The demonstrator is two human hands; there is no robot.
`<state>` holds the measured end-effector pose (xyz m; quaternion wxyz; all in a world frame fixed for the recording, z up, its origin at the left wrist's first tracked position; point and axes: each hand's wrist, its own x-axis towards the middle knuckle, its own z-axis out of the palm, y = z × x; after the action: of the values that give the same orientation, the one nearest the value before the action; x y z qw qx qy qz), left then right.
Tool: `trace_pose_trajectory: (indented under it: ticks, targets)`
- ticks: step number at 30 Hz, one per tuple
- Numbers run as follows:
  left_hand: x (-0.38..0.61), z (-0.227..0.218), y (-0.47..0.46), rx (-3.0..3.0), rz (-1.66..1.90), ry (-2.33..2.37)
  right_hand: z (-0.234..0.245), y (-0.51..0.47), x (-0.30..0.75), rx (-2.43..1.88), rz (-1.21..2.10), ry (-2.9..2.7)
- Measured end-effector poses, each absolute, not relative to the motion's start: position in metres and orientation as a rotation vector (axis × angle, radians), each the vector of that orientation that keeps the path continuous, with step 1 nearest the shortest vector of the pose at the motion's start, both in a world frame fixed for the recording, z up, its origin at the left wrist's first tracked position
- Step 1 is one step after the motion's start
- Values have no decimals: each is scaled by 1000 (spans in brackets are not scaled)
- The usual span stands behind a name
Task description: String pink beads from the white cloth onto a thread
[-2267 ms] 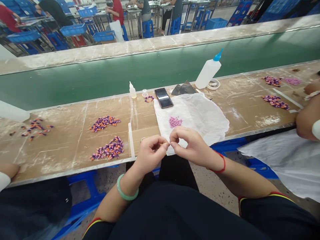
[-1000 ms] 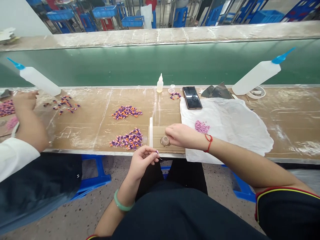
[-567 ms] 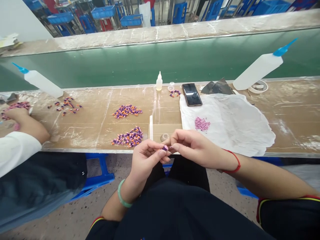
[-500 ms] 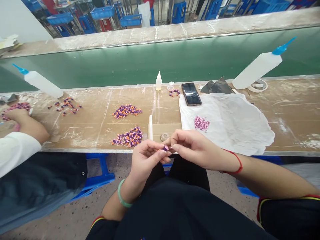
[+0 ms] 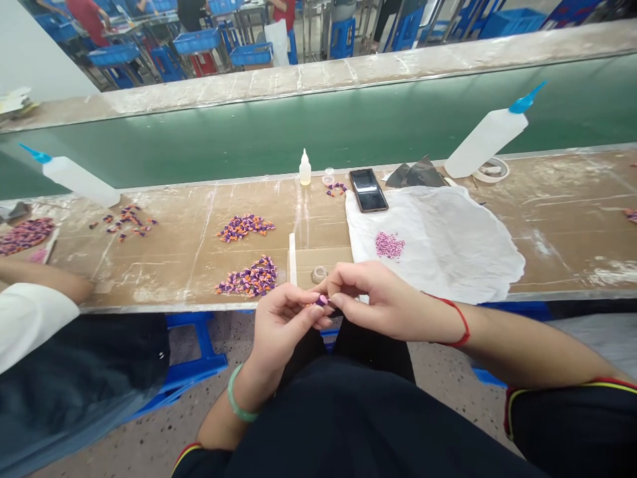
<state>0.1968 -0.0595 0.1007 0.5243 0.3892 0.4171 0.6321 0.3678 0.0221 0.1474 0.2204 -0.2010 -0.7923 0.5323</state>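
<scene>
Seen from above, a cardboard-topped workbench (image 5: 562, 219) is backed by a green partition (image 5: 199, 146), and blue stools and crates are visible beyond it. Just over the bench's near edge, a small purple piece (image 5: 322, 301) is pinched between the fingertips of both hands. It is grasped by the left hand (image 5: 281, 325), with a jade bangle (image 5: 237, 401) at its wrist, and by the right hand (image 5: 378, 295), with a red string (image 5: 455, 325) tied at its wrist. Neither hand is released, though the piece is mostly hidden by the fingers.

Directly beyond the hands, a small round clear dish (image 5: 319, 274) is placed on a cardboard sheet, beside an upright white strip (image 5: 292, 259). Two heaps of purple and orange pieces (image 5: 247, 279) are spread to the left of the strip. To the right, a crumpled white sheet (image 5: 448, 232) carries a pile of pink beads (image 5: 389, 245), and a black phone (image 5: 368, 190) is laid on its far edge. A small glue bottle (image 5: 305, 169) and a large squeeze bottle with a blue nozzle (image 5: 485, 136) are stood farther back. A co-worker's white sleeve (image 5: 30, 318) is seen at far left.
</scene>
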Motion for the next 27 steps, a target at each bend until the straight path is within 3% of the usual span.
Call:
trace_pose_trajectory:
  ticks: [14, 27]
  targets:
    - [202, 105, -59, 886, 1569, 922, 152, 17, 369, -512, 1125, -2321]
    - [202, 105, -56, 886, 1517, 1023, 143, 14, 368, -526, 998, -2341]
